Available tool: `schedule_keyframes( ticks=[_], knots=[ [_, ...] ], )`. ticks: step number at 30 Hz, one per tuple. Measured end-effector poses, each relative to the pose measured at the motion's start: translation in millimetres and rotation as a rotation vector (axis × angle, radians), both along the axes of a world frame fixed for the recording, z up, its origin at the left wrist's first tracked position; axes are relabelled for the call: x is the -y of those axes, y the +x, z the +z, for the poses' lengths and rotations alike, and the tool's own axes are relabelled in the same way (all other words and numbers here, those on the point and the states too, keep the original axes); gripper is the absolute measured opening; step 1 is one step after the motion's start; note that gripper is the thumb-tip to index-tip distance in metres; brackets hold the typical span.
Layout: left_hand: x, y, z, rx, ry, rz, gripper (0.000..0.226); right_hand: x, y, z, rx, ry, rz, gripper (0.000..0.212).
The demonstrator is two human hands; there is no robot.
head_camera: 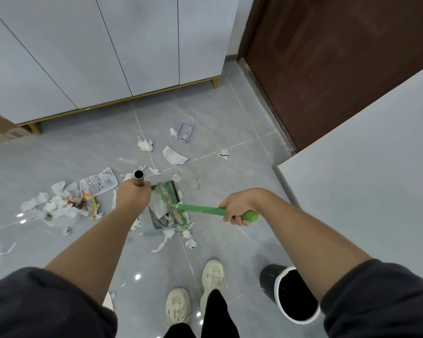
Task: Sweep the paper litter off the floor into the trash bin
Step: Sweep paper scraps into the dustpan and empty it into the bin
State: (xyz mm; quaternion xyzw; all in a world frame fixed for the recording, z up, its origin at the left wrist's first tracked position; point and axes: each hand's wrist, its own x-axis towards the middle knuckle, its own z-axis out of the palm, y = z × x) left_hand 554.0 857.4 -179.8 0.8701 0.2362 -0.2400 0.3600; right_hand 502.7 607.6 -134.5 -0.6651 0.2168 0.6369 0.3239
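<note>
Between the hands point(132, 197) point(235, 211), litter point(161, 212) in dustpan point(145, 228)

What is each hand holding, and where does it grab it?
The left hand grips the dustpan's metal handle just below its top end. The right hand grips the green broom near the rounded end of its handle.

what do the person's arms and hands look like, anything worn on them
The left hand and the right hand are bare: no gloves, and no ring, watch or bracelet shows. The forearms are uncovered too. The left sleeve and the right sleeve are dark charcoal fabric, loose and soft-looking, ending near the elbows, with no print or markings visible.
</note>
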Motion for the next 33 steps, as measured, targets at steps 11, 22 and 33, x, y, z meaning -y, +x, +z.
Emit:
schedule_keyframes(
  ticks=[11, 22, 33],
  knots=[
    [-5.8, -33.9, 79.0, 0.047, -0.043, -0.180, 0.027, -13.1, -58.0, 38.3, 0.048, -0.233, 0.252, 0.055],
    [46.5, -96.3, 144.2, 0.115, -0.062, -0.376, 0.031, -26.8, -148.0, 97.0, 0.188, -0.230, 0.145, 0.034],
    [97.2, -190.0, 187.6, 0.176, -0.226, -0.411, 0.024, 21.0, -258.0, 166.2, 0.238, -0.276, -0.159, 0.012]
  ],
)
